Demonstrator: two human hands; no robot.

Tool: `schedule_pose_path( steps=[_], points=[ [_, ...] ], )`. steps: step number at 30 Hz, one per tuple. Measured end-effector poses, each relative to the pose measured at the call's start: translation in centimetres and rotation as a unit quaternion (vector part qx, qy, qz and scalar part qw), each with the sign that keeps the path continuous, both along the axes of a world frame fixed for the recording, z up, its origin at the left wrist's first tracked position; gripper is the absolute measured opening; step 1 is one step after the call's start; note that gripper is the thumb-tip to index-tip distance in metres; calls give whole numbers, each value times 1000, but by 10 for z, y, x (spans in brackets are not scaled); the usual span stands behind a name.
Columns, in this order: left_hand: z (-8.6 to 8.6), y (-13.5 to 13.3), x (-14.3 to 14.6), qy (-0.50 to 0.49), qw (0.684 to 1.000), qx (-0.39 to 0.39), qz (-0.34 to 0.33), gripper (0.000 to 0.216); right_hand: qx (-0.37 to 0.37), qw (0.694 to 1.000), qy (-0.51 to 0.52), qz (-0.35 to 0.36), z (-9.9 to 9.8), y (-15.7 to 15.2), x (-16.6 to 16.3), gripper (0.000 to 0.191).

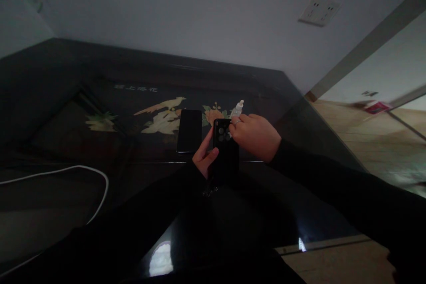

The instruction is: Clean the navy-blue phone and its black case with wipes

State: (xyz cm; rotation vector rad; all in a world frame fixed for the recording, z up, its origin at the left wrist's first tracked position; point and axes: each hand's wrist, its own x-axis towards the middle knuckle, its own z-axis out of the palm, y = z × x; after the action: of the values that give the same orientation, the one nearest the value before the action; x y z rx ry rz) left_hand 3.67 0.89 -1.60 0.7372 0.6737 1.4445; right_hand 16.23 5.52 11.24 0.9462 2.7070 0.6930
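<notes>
The phone [226,153], clasped over the table [66,80] by the left hand [204,157], is best held steady while the right hand [254,135], fingers curled at its lenses beside the bottle [238,108], grip unclear, presses lightly

Glossy black lacquered table [100,177], glossy black phone [226,151], clear plastic bottle [238,108].

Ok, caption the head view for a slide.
The left hand holds a black phone; the right hand holds a small bottle near its top.

The black phone [226,151] stands upright, lenses outward, gripped by left hand [203,159] fingers. The clear bottle [237,108] tilts above right hand [256,135] fingertips.
</notes>
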Motion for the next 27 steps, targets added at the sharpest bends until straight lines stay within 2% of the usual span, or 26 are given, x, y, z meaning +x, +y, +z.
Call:
schedule_pose_path(
  steps=[5,8,11,12,14,16,18,23,27],
  points=[
    [1,-4,0,31,999,26,-17,68,-53,997,33,-35,-12,-31,4,18],
    [2,-3,0,26,998,49,5,66,-148,986,65,-41,-32,-35,15,18],
    [1,-2,-1,11,998,59,5,64,-289,943,163,1,-56,-30,33,24],
    [1,-2,-1,7,998,63,-2,63,-306,924,228,4,-63,-29,40,25],
    [1,-2,-1,4,997,77,-12,62,-290,885,365,-9,-75,-28,49,23],
    [0,-3,-1,8,996,83,-16,61,-247,860,445,-22,-83,-33,52,22],
    [0,-4,0,16,996,86,-12,62,-225,867,444,-14,-90,-40,49,26],
    [-1,-6,1,49,993,107,-6,60,-189,914,352,63,-103,-53,34,30],
    [-7,-5,1,68,987,147,-11,57,-170,916,357,71,-108,-51,35,31]
  ],
)
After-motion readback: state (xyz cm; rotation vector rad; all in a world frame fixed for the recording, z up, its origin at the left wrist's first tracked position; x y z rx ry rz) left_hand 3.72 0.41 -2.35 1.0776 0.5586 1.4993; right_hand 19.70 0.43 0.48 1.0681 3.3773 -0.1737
